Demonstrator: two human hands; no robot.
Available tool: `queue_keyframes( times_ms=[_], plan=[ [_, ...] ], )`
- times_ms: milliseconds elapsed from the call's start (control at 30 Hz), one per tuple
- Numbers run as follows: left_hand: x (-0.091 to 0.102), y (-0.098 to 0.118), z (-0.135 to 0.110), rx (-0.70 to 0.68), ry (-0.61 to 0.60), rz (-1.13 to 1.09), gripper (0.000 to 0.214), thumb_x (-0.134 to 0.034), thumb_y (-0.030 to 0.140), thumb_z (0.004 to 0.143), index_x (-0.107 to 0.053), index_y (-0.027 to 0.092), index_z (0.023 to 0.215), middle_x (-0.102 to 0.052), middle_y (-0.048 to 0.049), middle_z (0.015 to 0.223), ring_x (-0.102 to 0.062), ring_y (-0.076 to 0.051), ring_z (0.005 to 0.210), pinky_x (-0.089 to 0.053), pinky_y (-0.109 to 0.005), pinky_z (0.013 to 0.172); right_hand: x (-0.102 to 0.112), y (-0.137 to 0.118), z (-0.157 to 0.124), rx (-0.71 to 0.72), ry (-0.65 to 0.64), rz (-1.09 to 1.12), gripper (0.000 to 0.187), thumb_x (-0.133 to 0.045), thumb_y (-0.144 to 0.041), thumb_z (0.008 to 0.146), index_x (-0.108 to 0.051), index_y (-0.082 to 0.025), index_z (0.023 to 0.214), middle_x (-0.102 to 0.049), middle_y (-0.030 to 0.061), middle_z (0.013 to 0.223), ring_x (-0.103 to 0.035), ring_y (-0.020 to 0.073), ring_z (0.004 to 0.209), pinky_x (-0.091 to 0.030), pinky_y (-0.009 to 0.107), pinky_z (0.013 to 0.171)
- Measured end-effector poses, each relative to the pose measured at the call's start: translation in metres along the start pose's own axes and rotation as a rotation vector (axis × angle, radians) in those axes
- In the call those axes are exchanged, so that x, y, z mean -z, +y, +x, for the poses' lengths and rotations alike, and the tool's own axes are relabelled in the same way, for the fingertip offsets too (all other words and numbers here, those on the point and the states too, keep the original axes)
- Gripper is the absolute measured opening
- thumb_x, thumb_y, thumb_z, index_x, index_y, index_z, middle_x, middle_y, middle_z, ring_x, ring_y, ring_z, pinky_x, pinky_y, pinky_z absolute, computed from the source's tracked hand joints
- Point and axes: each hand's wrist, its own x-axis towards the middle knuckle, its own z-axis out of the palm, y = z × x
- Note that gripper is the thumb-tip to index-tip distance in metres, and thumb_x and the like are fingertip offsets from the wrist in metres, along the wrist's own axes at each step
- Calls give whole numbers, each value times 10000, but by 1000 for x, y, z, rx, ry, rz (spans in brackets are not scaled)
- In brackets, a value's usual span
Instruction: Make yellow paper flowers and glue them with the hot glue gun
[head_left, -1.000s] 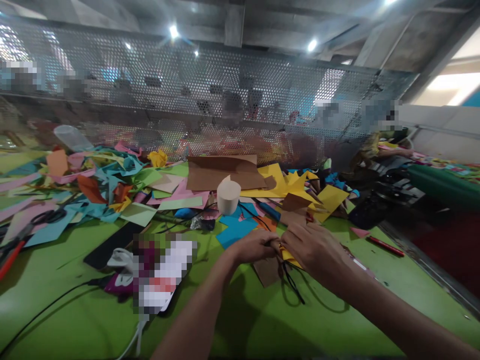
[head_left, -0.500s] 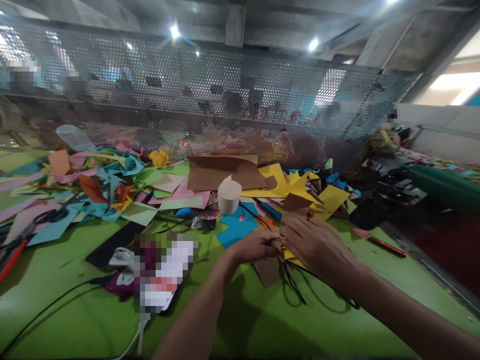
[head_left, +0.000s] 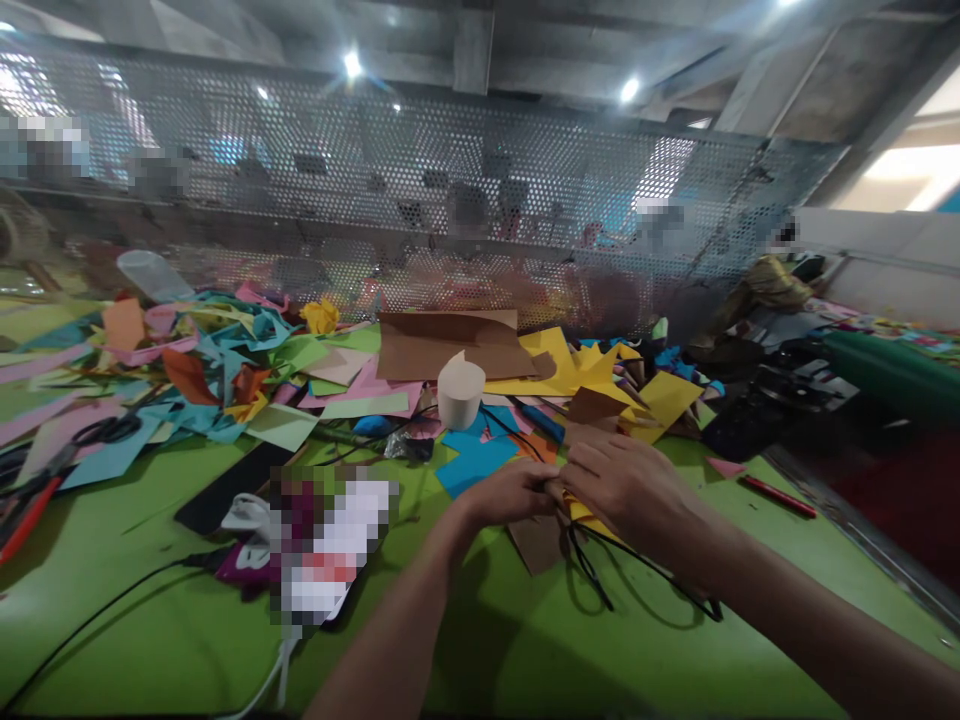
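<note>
Blue paper (head_left: 478, 466) is lying just past our left hand (head_left: 510, 490). That hand's fingertips are bunching together beside the right's; we can't tell what they're gripping. Brown paper (head_left: 537, 547) is sticking out nearside of the left fingers. Yellow paper (head_left: 587, 514) is sitting under our right hand (head_left: 628, 487), which is clamping it, fingers curled over. Black cord (head_left: 596, 582) is looping out on the near side. We're rating the yellow paper light, springy, easily creased, low slip; we're favoring a flat pinch on its layered edge, clear of the cord.
</note>
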Motion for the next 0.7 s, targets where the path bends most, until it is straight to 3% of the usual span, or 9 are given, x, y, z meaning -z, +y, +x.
queue_keyframes(
  times_ms=[133,300,533,700],
  plan=[
    [-1,-2,0,-9,25,-22,143,-605,70,715,-629,147,833,-550,26,760,-491,-123,751,-403,-181,664,4,4,2,-20,-70,26,183,-570,-94,898,-641,-181,754,-598,32,729,-479,183,654,-247,327,624],
    [0,1,1,-3,11,5,198,-572,32,683,-610,157,831,-534,37,773,-486,-118,760,-395,-175,673,3,4,4,-25,-58,61,186,-555,-120,916,-638,-171,758,-597,41,729,-490,180,669,-256,319,616],
    [0,-4,0,-5,0,-101,92,-573,85,701,-583,152,763,-499,37,730,-462,-114,722,-368,-186,655,5,15,5,-150,-171,292,129,-590,-194,917,-669,-191,814,-640,23,779,-592,158,725,-346,270,628],
    [0,-3,-1,-15,48,-192,156,-561,101,714,-604,156,853,-519,27,773,-465,-131,763,-388,-220,715,11,24,2,-227,-87,490,119,-586,-267,952,-693,-217,970,-697,46,931,-655,176,860,-461,270,724]
  ],
)
